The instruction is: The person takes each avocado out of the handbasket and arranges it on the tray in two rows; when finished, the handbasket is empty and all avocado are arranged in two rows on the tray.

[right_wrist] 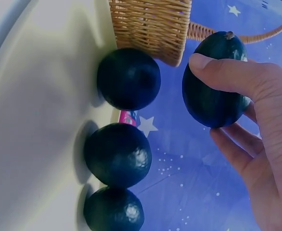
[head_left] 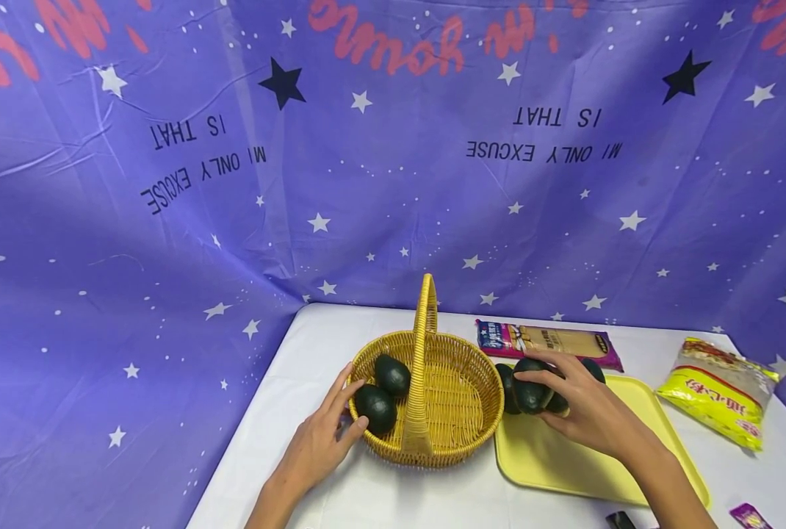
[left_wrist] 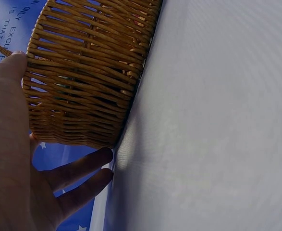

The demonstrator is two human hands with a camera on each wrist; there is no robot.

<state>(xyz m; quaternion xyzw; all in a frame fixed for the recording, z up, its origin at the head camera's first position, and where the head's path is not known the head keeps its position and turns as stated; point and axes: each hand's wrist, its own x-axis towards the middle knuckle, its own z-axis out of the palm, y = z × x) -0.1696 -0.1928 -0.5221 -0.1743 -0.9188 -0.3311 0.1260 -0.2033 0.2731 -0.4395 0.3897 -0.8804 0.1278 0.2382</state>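
A wicker basket (head_left: pixel 459 455) with a tall handle stands on the white table, two dark green avocados (head_left: pixel 376 410) inside at its left. My left hand (head_left: pixel 316 444) touches the basket's left rim; in the left wrist view its lower two fingers are straight and spread beside the wicker wall. My right hand (head_left: pixel 588 408) holds an avocado (right_wrist: pixel 215 91) between thumb and fingers, raised above the yellow tray (head_left: pixel 664 426). Three more avocados (right_wrist: pixel 128 79) sit in a row on the tray in the right wrist view, partly hidden by the hand in the head view.
Behind the tray lies a flat noodle packet (head_left: pixel 565 344). To its right is a yellow and clear food bag (head_left: pixel 723 397). A small purple packet (head_left: pixel 750 516) and a black object (head_left: pixel 621 520) lie at the front right. A purple star-printed cloth (head_left: pixel 393 184) hangs behind the table.
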